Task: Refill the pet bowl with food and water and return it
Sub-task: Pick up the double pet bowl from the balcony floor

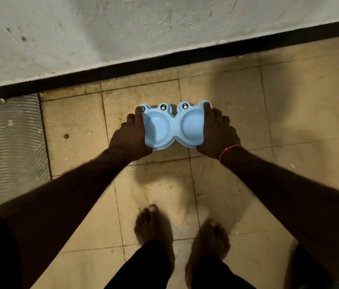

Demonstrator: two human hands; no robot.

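A light blue double pet bowl (173,127) with cartoon eyes along its far rim is held between both hands, over the tiled floor near the wall. Its two round wells look empty. My left hand (132,135) grips the bowl's left end, thumb lying over the rim. My right hand (216,132) grips the right end the same way; an orange thread circles that wrist. Whether the bowl touches the floor or hangs just above it, I cannot tell.
A white rough wall (143,28) with a black skirting strip (164,62) runs across the top. A grey ribbed mat (8,147) lies at the left. Beige floor tiles (289,111) show wet patches near my bare feet (154,228).
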